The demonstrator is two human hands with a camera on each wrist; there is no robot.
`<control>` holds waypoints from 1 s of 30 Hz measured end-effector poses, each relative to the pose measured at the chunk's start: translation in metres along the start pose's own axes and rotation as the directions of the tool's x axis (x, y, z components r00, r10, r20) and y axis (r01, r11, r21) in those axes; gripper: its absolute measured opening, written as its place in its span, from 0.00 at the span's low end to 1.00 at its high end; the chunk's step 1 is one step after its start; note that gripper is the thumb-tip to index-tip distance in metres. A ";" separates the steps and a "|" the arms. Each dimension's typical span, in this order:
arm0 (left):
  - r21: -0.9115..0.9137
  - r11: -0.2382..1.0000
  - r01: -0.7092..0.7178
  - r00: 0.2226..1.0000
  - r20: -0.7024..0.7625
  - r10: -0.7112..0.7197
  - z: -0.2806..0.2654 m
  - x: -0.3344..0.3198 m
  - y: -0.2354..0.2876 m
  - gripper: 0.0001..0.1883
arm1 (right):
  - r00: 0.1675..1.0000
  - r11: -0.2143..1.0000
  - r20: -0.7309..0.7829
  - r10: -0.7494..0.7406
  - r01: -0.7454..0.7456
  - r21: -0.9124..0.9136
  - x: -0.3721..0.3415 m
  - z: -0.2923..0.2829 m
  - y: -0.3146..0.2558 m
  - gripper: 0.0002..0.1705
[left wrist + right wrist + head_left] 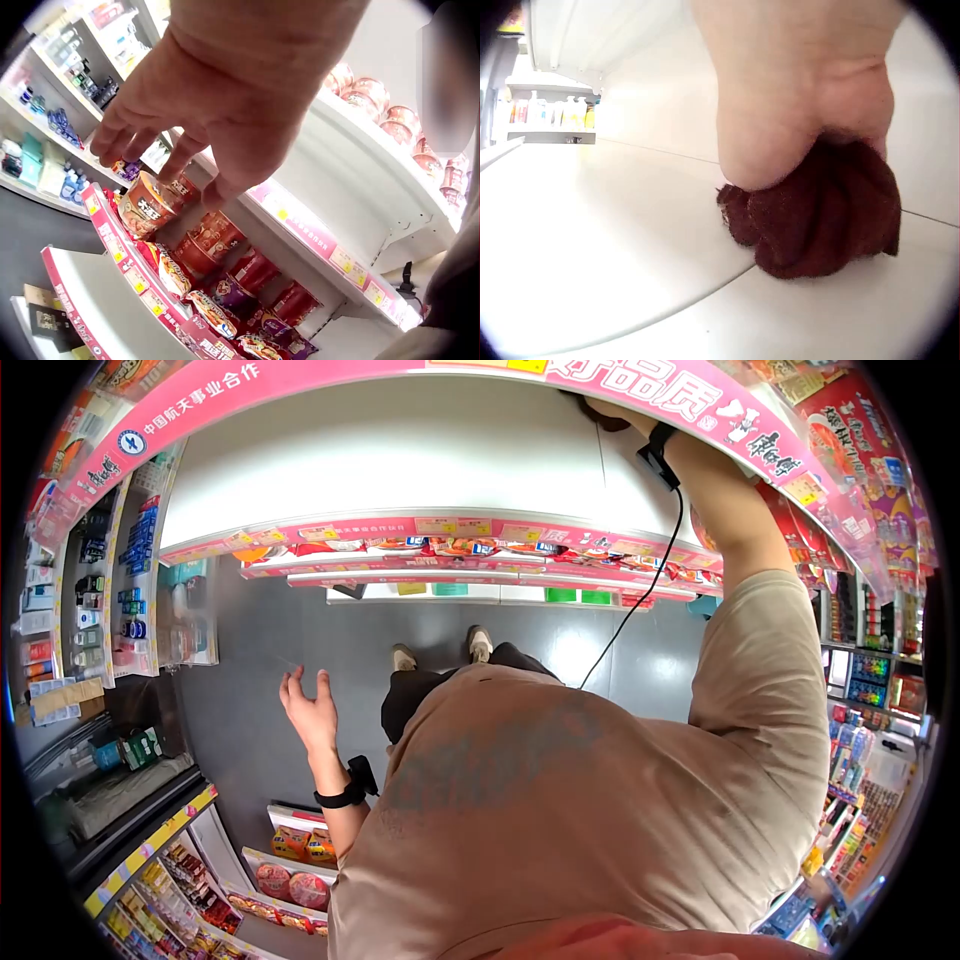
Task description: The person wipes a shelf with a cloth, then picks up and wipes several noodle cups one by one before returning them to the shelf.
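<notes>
A dark red cloth (825,217) lies bunched on the white shelf (630,247), with my right hand (802,97) gripping it from above across a seam between panels. In the head view the right hand (607,415) reaches deep onto the shelf (400,450), partly behind the pink upper edge, and only a bit of the cloth shows. My left hand (312,710) hangs in the air over the grey floor, fingers loosely spread and holding nothing. The left wrist view has the left hand (202,120) in front of shelves of noodle cups.
Lower shelves with pink price strips (440,528) hold packaged noodles. A black cable (640,600) runs from the right wrist down to the body. Side shelves with bottles (135,620) stand at the left, and a low shelf with noodle bowls (290,885) is at lower left.
</notes>
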State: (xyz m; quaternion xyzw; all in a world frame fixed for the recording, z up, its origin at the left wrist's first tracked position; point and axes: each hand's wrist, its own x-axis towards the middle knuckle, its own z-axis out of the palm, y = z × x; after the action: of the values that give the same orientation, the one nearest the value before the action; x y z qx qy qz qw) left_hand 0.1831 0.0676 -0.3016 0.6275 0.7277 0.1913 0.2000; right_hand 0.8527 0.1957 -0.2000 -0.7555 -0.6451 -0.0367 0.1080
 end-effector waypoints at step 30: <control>-0.089 0.994 -0.062 0.987 0.141 0.074 -0.024 0.014 -0.051 0.19 | 0.909 0.838 0.213 -0.358 0.414 -0.357 0.013 -0.027 -0.154 0.20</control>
State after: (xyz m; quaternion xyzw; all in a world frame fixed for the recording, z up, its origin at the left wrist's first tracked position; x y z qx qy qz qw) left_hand 0.1258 0.0740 -0.3090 0.6553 0.6807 0.1828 0.2715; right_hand 0.7056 0.2246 -0.1532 -0.6164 -0.7693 -0.1346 -0.1006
